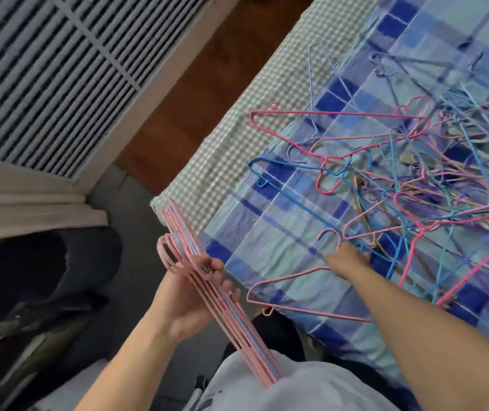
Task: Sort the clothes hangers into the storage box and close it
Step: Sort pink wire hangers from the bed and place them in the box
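My left hand (191,295) grips a stacked bundle of pink and blue hangers (231,315) off the bed's near corner, hooks pointing up-left. My right hand (345,259) reaches onto the bed and pinches the neck of a pale pink hanger (285,280) lying flat by the bed's near edge. A tangled pile of pink, blue and purple wire hangers (415,185) is spread over the bed to the right. One large pink hanger (338,114) lies at the pile's far-left side. No storage box is in view.
The bed carries a blue plaid sheet (282,221) over a checked cover (237,137). A louvred panel (59,69) and brown wooden floor (207,84) lie to the left. Dark objects (35,286) sit on the grey floor at lower left.
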`<action>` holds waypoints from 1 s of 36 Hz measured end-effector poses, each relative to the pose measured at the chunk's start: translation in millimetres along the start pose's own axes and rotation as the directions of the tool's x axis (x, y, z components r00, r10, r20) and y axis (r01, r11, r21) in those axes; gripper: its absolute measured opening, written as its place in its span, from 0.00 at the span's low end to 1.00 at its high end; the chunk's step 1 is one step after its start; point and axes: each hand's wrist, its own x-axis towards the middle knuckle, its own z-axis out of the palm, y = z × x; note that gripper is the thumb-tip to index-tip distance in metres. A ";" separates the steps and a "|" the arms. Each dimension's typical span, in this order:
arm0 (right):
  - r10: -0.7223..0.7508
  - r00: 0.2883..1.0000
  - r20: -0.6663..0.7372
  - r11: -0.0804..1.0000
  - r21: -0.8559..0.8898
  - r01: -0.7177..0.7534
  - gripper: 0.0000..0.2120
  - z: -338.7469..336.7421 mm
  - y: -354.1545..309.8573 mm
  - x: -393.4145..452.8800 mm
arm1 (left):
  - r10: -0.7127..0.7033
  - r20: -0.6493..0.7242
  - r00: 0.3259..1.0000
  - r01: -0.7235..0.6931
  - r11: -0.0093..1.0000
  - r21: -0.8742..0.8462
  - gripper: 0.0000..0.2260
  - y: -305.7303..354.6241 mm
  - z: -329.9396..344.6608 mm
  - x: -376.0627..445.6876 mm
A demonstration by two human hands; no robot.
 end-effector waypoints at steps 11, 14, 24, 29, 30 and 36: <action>0.001 0.998 -0.059 1.000 -0.030 -0.003 0.21 40.1 -2.1 -7.5 | 0.072 0.167 0.983 -0.079 0.996 0.033 0.06 26.1 16.5 -3.4; -0.061 0.997 -0.053 0.995 -0.079 0.056 0.17 38.8 -0.6 1.8 | 0.122 0.155 0.980 -0.138 0.986 0.092 0.07 35.4 24.0 3.5; -0.310 0.884 -0.350 0.702 0.542 0.461 0.07 -51.6 -59.4 -53.0 | 0.154 0.166 0.974 -0.194 0.946 0.260 0.11 43.0 63.2 -3.7; -0.238 0.795 -0.559 0.427 0.675 0.602 0.07 -103.3 -63.5 -121.4 | 0.180 0.227 0.957 -0.260 0.879 0.400 0.13 27.7 105.0 0.2; -0.248 0.768 -0.590 0.435 0.641 0.633 0.07 -100.2 -67.3 -133.2 | 0.183 0.224 0.957 -0.265 0.868 0.421 0.15 23.8 112.3 -1.1; -0.478 0.610 -0.632 0.486 0.389 0.783 0.08 -94.9 -46.8 -205.6 | -0.015 0.518 0.855 -0.319 0.772 0.550 0.11 -11.5 163.1 11.4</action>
